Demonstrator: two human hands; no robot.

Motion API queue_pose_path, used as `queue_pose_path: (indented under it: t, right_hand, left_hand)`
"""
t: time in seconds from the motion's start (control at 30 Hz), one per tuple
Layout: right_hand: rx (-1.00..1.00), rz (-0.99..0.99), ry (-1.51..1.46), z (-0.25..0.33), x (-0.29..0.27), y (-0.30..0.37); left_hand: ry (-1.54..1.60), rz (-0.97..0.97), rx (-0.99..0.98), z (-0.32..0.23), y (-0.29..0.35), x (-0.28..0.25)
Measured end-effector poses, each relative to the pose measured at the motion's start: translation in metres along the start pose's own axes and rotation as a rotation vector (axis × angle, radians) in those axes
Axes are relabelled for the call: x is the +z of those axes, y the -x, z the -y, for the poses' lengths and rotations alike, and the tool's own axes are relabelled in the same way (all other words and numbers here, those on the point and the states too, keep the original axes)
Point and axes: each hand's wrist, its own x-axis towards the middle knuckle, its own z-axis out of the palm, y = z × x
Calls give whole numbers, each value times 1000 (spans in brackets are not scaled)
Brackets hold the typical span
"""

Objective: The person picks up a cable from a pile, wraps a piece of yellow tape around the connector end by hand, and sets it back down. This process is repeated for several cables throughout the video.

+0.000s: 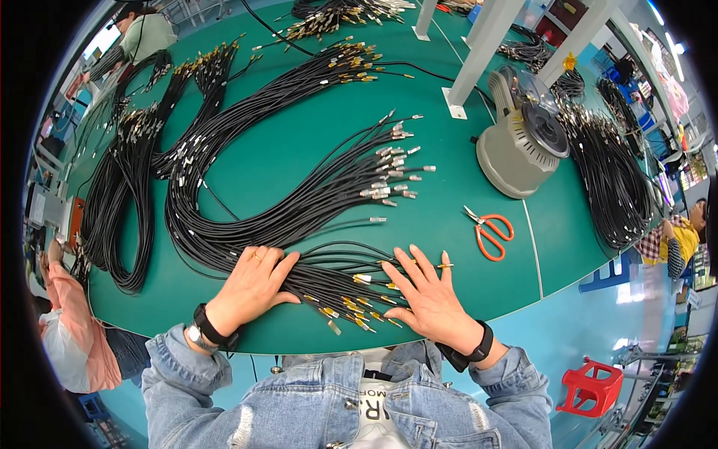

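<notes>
Dozens of black cables (323, 282) are bunched near the front edge of the bench (441, 206), tips pointing right. They are covered by the left hand (254, 283), fingers together, thumb apart; whether any are gripped cannot be told. The right hand (434, 301) is spread wide at the tips, nothing visibly clasped. Springy, fairly heavy handling is expected, best held behind the metal ends. Room is left between the orange-handled snips (482, 221) and the front edge.
</notes>
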Motion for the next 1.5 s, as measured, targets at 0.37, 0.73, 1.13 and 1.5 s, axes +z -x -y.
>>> queue_pose_path:
  t: [0.37, 0.73, 1.13, 1.5]
  right_hand:
    - [-176, 134, -27, -33, -35, -36]
    - [-93, 110, -67, -46, -47, -37]
    - [147, -209, -441, -59, -94, -9]
    - [417, -1038, -1788, -128, -122, -101]
  left_hand:
    - [-172, 28, -216, -23, -5, 3]
    - [-35, 50, -119, -37, -22, -10]
    - [472, 180, 238, -26, -59, -21]
    - [333, -184, 207, -28, -123, -18]
